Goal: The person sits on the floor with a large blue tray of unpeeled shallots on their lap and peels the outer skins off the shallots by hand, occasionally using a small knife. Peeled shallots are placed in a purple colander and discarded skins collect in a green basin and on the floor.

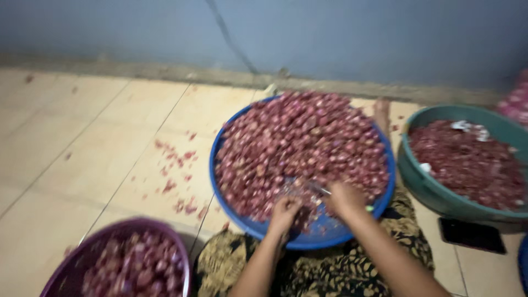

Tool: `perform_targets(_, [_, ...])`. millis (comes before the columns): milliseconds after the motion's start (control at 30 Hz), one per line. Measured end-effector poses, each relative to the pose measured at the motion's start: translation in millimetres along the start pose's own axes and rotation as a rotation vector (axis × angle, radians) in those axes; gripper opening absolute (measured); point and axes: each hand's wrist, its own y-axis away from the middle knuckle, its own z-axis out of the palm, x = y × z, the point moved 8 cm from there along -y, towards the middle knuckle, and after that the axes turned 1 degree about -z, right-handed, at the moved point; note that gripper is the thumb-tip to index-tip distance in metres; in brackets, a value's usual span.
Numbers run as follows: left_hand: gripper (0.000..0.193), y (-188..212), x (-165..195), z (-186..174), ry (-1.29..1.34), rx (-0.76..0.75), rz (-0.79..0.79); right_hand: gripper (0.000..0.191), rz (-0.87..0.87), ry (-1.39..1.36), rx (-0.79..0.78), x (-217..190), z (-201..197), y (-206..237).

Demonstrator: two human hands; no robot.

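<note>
We hold a small knife (322,190) in our right hand (345,199), fingers closed round it; its blurred blade runs leftward toward our left hand (283,214), which is closed on a shallot (294,204) at the near edge of the blue basin (330,234). That basin holds heaped red shallots. Right of it stands a green basin (423,184) of peelings; near-left of it, a purple basin (71,258) of shallots, all on the tiled floor (82,143).

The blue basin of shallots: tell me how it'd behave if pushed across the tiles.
The blue basin is heaped, so probably heavy. Its shallots look round and loose, so some may roll off. It would likely slide rather than tip, being wide and shallow.
</note>
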Motion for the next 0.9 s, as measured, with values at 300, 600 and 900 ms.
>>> perform_targets(300, [0.026,1.8,-6.8,4.1,0.204,-0.057,-0.174,0.036,-0.044,-0.231,0.007,-20.2,-14.6,24.6])
perform_targets(600, [0.032,8.9,-1.2,3.9,0.339,-0.151,-0.13,0.033,-0.509,-0.764,0.259,-51.2,-10.2,31.1])
perform_targets(900, [0.035,10.6,9.1,12.3,0.578,-0.221,-0.005,0.047,-0.273,-0.761,0.067,-21.0,10.3,19.3])
